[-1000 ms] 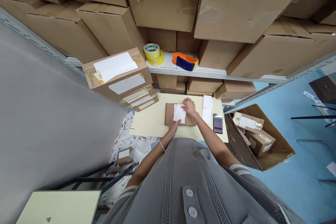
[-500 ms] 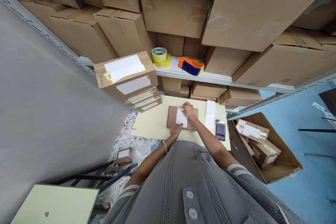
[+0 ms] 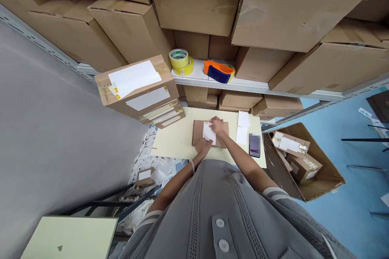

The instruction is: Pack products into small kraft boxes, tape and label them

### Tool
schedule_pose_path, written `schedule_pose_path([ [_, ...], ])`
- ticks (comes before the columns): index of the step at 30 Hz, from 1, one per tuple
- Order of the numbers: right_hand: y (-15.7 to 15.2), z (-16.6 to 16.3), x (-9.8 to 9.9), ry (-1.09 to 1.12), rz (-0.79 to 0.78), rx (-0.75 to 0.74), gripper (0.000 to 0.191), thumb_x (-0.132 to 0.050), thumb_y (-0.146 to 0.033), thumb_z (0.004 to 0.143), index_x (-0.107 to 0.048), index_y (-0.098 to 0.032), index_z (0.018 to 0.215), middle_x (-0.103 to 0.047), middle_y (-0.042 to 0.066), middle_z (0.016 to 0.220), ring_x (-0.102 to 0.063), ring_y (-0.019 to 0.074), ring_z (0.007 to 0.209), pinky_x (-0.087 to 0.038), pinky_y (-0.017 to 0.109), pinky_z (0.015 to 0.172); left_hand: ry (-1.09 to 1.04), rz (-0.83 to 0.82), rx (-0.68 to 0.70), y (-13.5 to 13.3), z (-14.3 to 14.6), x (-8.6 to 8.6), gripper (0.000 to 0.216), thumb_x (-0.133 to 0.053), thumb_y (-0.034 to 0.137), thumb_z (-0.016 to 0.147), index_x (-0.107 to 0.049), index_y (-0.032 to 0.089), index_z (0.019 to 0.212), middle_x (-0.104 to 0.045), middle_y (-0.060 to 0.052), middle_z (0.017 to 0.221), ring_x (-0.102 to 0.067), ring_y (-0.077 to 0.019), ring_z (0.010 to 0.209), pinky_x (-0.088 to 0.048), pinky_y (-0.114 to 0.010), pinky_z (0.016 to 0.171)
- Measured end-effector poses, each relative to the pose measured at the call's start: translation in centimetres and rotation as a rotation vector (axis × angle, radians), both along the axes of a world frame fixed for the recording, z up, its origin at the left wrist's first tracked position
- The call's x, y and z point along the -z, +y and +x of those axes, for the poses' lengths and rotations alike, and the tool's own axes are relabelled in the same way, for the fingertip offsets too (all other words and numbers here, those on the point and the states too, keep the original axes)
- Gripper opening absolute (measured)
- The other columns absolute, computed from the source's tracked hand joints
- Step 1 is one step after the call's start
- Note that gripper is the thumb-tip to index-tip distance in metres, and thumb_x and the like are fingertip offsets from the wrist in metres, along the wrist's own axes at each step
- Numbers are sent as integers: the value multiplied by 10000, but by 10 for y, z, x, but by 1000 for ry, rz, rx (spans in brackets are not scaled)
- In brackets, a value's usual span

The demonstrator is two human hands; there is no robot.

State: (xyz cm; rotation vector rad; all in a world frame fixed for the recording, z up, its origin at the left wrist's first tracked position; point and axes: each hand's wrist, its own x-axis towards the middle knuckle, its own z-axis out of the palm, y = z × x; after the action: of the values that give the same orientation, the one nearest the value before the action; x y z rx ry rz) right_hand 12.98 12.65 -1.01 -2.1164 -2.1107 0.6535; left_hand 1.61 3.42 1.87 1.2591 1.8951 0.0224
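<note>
A small brown cardboard box (image 3: 198, 130) lies flat on the pale yellow table. A white shipping label (image 3: 208, 135) with a yellow mark lies on its top. My left hand (image 3: 203, 147) is closed at the box's near edge, its thumb at the label's lower end. At the label's upper right, my right hand (image 3: 216, 125) has its fingers bent and pressed together on the label edge. Its fingertips partly cover the label. More white labels (image 3: 242, 128) and a phone (image 3: 254, 145) lie to the right of the box.
Labelled boxes (image 3: 136, 85) are stacked at the table's left. The shelf (image 3: 197, 73) ahead holds tape rolls (image 3: 180, 61), an orange and blue tape dispenser (image 3: 218, 71) and large cartons. An open carton (image 3: 330, 176) with parcels stands at right. Paper scraps (image 3: 141, 153) cover the floor at left.
The camera view has shifted slightly. My left hand has slid a little along the box's near edge toward the label's lower end. My right hand stays at the label's upper right.
</note>
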Motion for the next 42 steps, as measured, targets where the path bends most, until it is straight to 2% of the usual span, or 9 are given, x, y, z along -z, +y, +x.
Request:
schedule_pose_path([
  [3,1,1,0,3,-2,39,304,-681,-126,795,-552,-211,1057,-610,72,1121,-557,227,1008,-286,338,866,-70,-49,12,1,-2,4,352,-552,458,848,-755,177,784,-765,-97,884,-703,-243,913,-483,-291,742],
  [5,5,3,-1,9,-24,70,370,-725,-146,762,-534,-215,1072,-622,68,1119,-568,227,994,-283,332,857,-137,-93,27,0,-6,9,448,-512,487,874,-719,183,619,-747,-74,728,-700,-208,779,-477,-280,726],
  [8,13,6,-5,37,-95,90,321,-771,-173,720,-563,-212,961,-657,42,1064,-587,209,949,-280,326,856,-229,-146,32,-3,-11,17,580,-472,577,882,-657,181,501,-689,-67,575,-652,-175,624,-467,-271,671],
  [11,21,9,-7,58,-126,91,218,-768,-195,730,-588,-203,853,-688,12,968,-600,182,895,-280,326,865,-312,-184,15,-8,-16,25,646,-444,662,864,-633,175,483,-647,-66,507,-590,-153,536,-440,-256,587],
  [18,31,12,-9,75,-166,107,164,-787,-219,714,-636,-199,777,-718,-5,881,-615,169,856,-294,317,851,-418,-230,-17,-9,-17,34,686,-432,741,825,-685,164,553,-682,-76,563,-564,-140,536,-404,-244,559],
  [25,29,13,-8,81,-162,137,157,-782,-229,721,-644,-202,789,-716,-10,890,-614,167,856,-294,318,854,-385,-300,-24,3,-19,36,611,-535,731,768,-699,190,535,-662,-77,496,-572,-172,577,-441,-270,648],
  [32,0,9,-4,37,60,125,136,-687,-291,839,-641,-223,948,-662,92,1068,-571,243,1041,-316,360,923,-392,-229,-66,2,-19,25,573,-566,713,751,-719,183,594,-645,-83,467,-601,-195,580,-455,-284,623],
  [37,-24,27,-7,58,208,234,351,-562,-296,905,-538,-169,1231,-565,158,1257,-493,288,1192,-303,397,1017,-369,-116,-99,4,-55,14,556,-474,636,835,-736,176,664,-732,-95,661,-632,-184,603,-438,-274,584],
  [42,-63,71,-4,194,211,524,450,-477,-401,913,-506,-133,1273,-562,182,1288,-510,309,1211,-372,406,995,-225,151,-325,2,-101,10,476,-404,532,896,-738,207,800,-765,-78,851,-696,-221,804,-489,-301,719],
])
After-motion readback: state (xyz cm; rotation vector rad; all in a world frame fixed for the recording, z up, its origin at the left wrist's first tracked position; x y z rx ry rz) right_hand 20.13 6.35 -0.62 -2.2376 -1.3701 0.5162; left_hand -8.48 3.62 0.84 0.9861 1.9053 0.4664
